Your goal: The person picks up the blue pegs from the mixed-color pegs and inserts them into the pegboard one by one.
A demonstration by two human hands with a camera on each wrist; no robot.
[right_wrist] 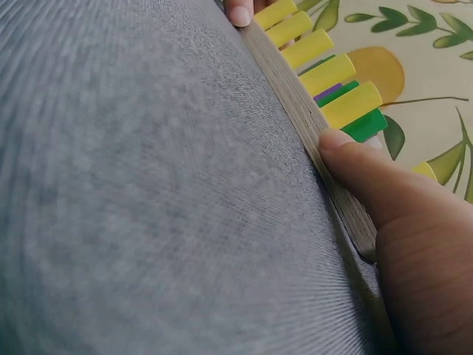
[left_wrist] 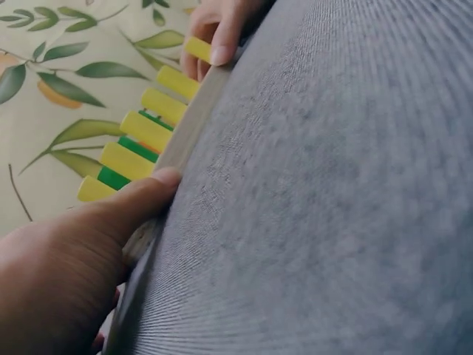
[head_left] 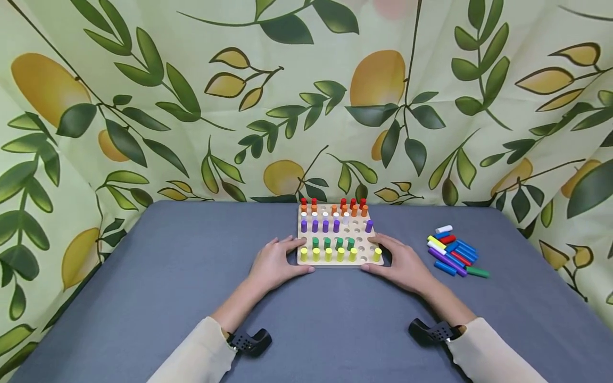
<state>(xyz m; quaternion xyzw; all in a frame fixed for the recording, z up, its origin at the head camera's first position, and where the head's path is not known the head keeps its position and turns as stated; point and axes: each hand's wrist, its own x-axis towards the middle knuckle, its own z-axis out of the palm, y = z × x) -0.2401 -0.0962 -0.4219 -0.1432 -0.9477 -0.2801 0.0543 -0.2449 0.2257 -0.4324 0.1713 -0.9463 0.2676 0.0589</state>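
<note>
A wooden pegboard (head_left: 333, 263) lies on the table, with rows of yellow pegs (head_left: 328, 255), green pegs (head_left: 339, 243), purple pegs (head_left: 325, 226), white pegs (head_left: 325, 216), orange pegs (head_left: 354, 211) and red pegs (head_left: 362, 202) upright in it. Some holes at its right side have no peg. My left hand (head_left: 274, 264) grips the front left corner, thumb along the front edge (left_wrist: 196, 118). At the front right corner my right hand (head_left: 404, 267) holds the board the same way, its thumb on the edge in the right wrist view. Parts of the fingers are hidden in both wrist views.
Loose pegs in several colours lie heaped right of the board, among them a long purple peg (head_left: 447, 261) and a green peg (head_left: 477, 272). A grey cloth (head_left: 306, 330) covers the table. Behind it hangs a leaf-and-fruit patterned curtain (head_left: 306, 133).
</note>
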